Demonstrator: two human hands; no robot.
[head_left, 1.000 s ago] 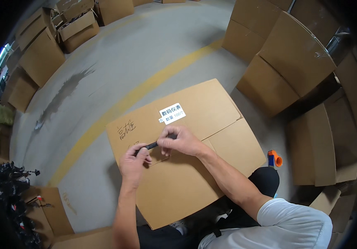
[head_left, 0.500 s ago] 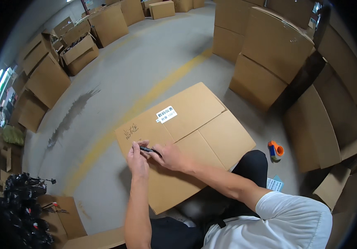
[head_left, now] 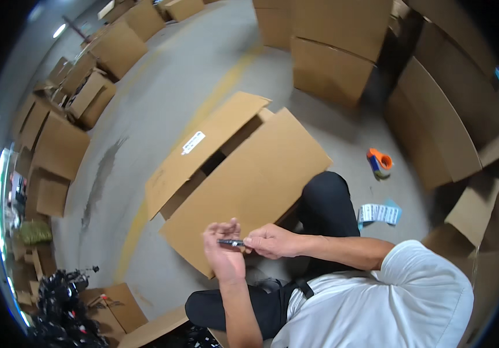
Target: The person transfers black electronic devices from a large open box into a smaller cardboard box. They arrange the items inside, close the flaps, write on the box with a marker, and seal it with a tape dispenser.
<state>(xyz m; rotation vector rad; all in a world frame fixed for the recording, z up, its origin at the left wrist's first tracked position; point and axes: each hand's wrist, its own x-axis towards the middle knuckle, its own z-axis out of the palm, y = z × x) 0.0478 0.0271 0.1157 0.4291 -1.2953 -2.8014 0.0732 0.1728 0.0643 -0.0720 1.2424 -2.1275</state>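
Black marker pen [head_left: 230, 242], smooth glossy plastic, between the hands; just beyond them, carton [head_left: 243, 180] of matt brown corrugated cardboard with white paper label [head_left: 192, 142]; underneath, rough grey concrete floor [head_left: 162, 98].

A warehouse: stacked cardboard boxes [head_left: 330, 40], concrete floor [head_left: 162, 98] with yellow line [head_left: 215, 95]

White short-sleeved T-shirt, black trousers, black strap at waist.

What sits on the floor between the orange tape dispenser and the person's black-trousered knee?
In the head view, a sheet of labels lies between the tape dispenser and the knee; otherwise bare floor.
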